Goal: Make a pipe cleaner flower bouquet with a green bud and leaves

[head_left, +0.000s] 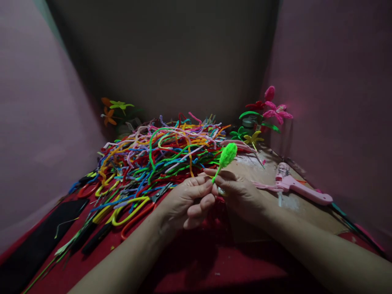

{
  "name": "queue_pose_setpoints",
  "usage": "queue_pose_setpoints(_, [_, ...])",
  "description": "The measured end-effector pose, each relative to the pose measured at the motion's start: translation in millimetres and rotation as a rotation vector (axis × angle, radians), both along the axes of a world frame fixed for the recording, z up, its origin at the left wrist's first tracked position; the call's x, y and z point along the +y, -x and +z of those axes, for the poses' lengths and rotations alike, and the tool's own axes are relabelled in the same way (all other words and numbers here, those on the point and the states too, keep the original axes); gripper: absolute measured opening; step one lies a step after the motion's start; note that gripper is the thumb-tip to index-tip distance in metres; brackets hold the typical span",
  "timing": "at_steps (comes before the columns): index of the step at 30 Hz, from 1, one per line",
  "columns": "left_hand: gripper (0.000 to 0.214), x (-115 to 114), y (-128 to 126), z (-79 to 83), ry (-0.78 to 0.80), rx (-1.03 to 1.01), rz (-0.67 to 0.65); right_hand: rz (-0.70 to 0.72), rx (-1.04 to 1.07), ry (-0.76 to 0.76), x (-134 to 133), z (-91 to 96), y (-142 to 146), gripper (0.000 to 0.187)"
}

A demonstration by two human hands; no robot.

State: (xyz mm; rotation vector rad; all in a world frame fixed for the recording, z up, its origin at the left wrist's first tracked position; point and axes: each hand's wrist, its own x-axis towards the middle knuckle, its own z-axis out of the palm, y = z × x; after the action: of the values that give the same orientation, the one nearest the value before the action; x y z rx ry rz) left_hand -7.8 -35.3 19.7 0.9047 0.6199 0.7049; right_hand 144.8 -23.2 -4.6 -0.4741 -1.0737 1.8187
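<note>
My left hand [190, 199] and my right hand [238, 190] meet at the middle of the table. Both pinch the thin stem of a bright green pipe-cleaner bud [228, 155], whose fuzzy oval head points up and to the right above my fingers. My left thumb and forefinger close on the stem's lower end, the other fingers curl under. My right fingers fold around the stem from the other side.
A big heap of coloured pipe cleaners [159, 155] lies behind my hands. Scissors with yellow and red handles [134, 210] lie at the left. A pink glue gun [298, 190] rests on brown cardboard [306, 212] at the right. Finished pipe-cleaner flowers [271, 108] stand at the back right, others [114, 110] at the back left.
</note>
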Motion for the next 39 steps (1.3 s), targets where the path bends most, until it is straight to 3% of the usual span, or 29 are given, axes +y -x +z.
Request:
queue_pose_setpoints(2, [0.02,-1.0,-1.1,2.8,-0.077,0.08,0.007,-0.009,0.034,0.019,1.5,-2.5,1.0,0.019])
queue_pose_setpoints(4, [0.028,-3.7,-3.4,5.6,-0.269,0.273,0.093,-0.065,0.047,0.027,2.2,-4.1,1.7,0.013])
queue_pose_setpoints(8, [0.015,-9.3,-7.8,2.8,-0.813,0.693,0.463,-0.202,0.029,0.016,2.4,-6.2,3.2,0.009])
queue_pose_setpoints(10, [0.01,-10.2,-8.9,-0.4,-0.931,0.762,0.559,-0.212,-0.003,0.005,2.3,-6.6,3.7,0.01])
queue_pose_setpoints(12, [0.017,-9.8,-9.4,-1.2,-0.832,0.727,0.52,-0.163,-0.023,-0.007,1.9,-5.9,3.2,0.016])
queue_pose_setpoints(17, [0.021,-5.5,-6.7,3.9,-0.401,0.405,0.283,-0.011,-0.061,-0.017,1.4,-1.8,-1.0,0.035])
queue_pose_setpoints(24, [0.021,-1.5,-1.3,-0.4,-0.17,0.161,0.154,-0.05,-0.067,-0.062,4.8,-8.6,0.4,0.031])
queue_pose_setpoints(29, [0.018,-0.7,-0.1,-0.4,-0.092,0.078,0.088,-0.089,-0.085,-0.119,7.3,-11.0,-0.5,0.021])
queue_pose_setpoints(39, [0.025,0.9,-2.2,-0.5,-0.204,0.192,0.118,-0.178,-0.101,-0.136,9.7,-15.2,-0.7,0.017])
